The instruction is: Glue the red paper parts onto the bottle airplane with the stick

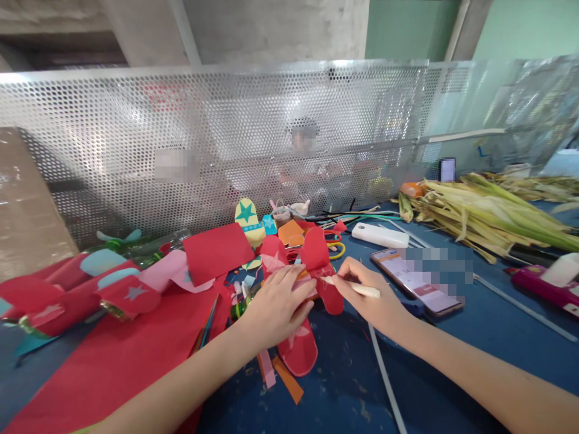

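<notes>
1. My right grip [357, 286] is clamped on a slim white pen-like stick [367, 290]; it could skid if the red, round-lobed paper craft [333, 299] shifts.
2. My left grip [277, 301] covers the craft's middle, whether pinching I cannot tell; heavy pressure could crease it.
3. A flat, dark-edged phone [400, 274] crowds my right wrist on the blue desk [337, 392].

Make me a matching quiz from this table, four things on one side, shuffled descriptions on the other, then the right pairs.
Column one:
1. Right hand
2. Left hand
3. Corn husks
4. Large red sheet

Column two:
A. Pale green and yellow
B. Resting on the red craft piece
C. Lying below the left forearm
D. Gripping a white pen-like tool

Pairs: 1-D, 2-B, 3-A, 4-C
</notes>
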{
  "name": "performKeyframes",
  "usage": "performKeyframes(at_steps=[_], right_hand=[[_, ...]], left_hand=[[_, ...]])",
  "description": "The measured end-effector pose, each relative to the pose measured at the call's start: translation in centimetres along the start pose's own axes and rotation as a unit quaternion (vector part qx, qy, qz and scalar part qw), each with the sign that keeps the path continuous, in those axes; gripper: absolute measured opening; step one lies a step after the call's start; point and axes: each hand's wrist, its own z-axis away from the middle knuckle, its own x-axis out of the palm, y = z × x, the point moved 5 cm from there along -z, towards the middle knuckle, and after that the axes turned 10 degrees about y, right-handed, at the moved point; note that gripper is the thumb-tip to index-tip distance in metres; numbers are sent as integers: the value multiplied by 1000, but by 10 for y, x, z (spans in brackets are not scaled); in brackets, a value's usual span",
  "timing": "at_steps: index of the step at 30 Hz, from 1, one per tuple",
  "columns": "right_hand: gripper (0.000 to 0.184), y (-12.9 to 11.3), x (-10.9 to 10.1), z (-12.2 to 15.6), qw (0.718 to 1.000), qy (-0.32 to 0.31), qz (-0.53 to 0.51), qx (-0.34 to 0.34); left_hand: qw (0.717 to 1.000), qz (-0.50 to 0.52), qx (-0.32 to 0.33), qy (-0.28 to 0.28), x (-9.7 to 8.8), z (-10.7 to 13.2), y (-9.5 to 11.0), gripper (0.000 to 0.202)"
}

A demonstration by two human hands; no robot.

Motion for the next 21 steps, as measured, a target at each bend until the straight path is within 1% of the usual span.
performKeyframes(at_steps=[21], right_hand=[[20, 0, 0, 1, 1000, 3, 6, -3]], left_hand=[[1000, -5, 2, -2, -1, 0, 0, 28]])
